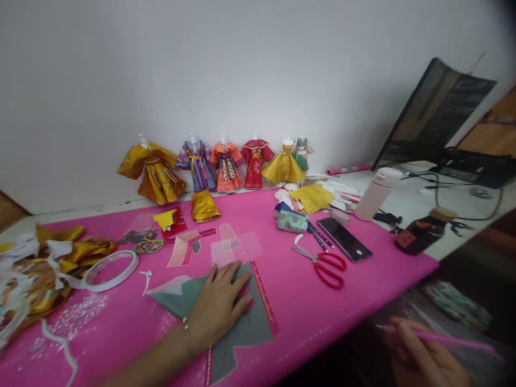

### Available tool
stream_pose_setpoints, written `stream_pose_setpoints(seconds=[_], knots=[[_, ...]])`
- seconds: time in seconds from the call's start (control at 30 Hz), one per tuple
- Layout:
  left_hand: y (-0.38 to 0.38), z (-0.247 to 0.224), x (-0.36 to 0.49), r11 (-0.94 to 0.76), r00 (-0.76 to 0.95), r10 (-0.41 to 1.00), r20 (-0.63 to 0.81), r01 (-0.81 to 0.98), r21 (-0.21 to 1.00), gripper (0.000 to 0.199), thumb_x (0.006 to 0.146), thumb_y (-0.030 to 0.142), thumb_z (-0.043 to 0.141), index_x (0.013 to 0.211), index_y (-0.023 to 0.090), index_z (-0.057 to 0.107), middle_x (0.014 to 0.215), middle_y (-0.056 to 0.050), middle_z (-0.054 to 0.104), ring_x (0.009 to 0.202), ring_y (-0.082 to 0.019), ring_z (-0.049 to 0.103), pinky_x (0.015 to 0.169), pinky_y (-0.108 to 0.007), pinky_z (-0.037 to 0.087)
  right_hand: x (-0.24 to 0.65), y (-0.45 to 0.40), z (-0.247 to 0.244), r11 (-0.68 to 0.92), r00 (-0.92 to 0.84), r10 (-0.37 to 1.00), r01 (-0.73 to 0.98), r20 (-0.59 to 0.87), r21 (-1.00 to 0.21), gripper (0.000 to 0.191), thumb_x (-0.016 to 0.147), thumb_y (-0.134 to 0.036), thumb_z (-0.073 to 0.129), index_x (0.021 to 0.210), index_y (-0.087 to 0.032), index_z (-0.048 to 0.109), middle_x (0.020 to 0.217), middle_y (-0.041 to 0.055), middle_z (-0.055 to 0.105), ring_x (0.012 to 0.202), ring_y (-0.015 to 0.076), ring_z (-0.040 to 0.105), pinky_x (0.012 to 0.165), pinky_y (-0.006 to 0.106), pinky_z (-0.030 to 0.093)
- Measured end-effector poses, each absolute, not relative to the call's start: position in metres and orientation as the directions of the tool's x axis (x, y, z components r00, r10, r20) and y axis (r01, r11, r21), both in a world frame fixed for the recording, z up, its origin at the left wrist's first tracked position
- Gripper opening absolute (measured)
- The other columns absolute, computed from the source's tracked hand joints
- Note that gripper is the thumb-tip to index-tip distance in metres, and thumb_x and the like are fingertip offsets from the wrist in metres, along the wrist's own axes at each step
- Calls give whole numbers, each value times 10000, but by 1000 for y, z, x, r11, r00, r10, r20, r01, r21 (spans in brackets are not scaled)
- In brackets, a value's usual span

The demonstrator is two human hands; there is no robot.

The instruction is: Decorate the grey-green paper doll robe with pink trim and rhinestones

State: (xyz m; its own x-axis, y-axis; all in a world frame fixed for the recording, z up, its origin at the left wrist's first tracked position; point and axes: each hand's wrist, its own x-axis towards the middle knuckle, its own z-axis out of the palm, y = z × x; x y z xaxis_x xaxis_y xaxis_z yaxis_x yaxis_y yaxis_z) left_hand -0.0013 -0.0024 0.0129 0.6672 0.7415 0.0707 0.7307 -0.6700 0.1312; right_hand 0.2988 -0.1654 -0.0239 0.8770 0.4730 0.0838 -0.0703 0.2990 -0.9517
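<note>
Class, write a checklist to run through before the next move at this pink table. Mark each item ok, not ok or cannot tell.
1. Left hand on the grey cloth: ok, laid across it.
2. Pink pencil in the right hand: ok, held.
3. Pencil at the cloth: not ok, it is past the table edge.
4. Scissors apart from the cloth: ok, lying to its right.
5. Cloth smooth beneath the palm: cannot tell, covered.

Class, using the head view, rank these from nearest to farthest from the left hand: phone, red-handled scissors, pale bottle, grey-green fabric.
1. Grey-green fabric, under the left hand.
2. Red-handled scissors, to the hand's right.
3. Phone, right of the scissors.
4. Pale bottle, beyond the phone.
</note>
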Motion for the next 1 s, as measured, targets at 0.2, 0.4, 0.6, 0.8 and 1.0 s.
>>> stream_pose_setpoints(seconds=[0.2, 0.4, 0.6, 0.8, 1.0], knots=[[-5, 15, -1, -666, 662, 746, 78, 734, 134, 428, 935, 406, 388, 1336, 268, 450, 1411, -120, 416, 1294, -281, 376, 1065, -554, 236, 305, -158, -12, 443, 870, 489, -183, 66, -878, 313, 520, -291, 859, 732, -128, 695, 557, -12, 554, 464, 44, 404, 413, 151, 367], [-7, 16, 1, -675, 664, 737, 125, 725, 133, 508, 819, 385, 547, 1291, 208, 487, 1381, -152, 447, 1273, -310, 394, 1073, -552, 206, 319, -158, -31, 386, 849, 496, -29, 181, -922, 339, 536, -363, 849, 744, -141, 700, 647, 15, 604, 500, 75, 460, 400, 169, 376], [-10, 10, 1, -688, 665, 724, 181, 713, 135, 469, 798, 453, 542, 1189, 193, 547, 1324, -165, 487, 1242, -322, 416, 1067, -556, 187, 318, -160, -59, 279, 805, 510, 180, 304, -943, 373, 557, -449, 823, 744, -153, 695, 710, 42, 647, 573, 143, 561, 438, 216, 448], [-11, 9, 3, -686, 659, 726, 197, 715, 133, 448, 784, 455, 552, 1141, 184, 569, 1286, -166, 510, 1213, -325, 437, 1071, -554, 166, 307, -133, 11, 281, 453, 676, 571, 582, -771, 204, 712, -380, 730, 731, -178, 708, 745, 74, 691, 708, 215, 642, 670, 301, 527], [-10, 10, 5, -658, 639, 753, 160, 741, 137, 473, 802, 458, 540, 1193, 194, 554, 1348, -184, 475, 1239, -339, 429, 1069, -579, 175, 246, -43, 80, 361, -25, 914, 504, 405, -784, 246, 855, -379, 567, 765, -165, 649, 658, 28, 611, 563, 139, 553, 513, 231, 439]])
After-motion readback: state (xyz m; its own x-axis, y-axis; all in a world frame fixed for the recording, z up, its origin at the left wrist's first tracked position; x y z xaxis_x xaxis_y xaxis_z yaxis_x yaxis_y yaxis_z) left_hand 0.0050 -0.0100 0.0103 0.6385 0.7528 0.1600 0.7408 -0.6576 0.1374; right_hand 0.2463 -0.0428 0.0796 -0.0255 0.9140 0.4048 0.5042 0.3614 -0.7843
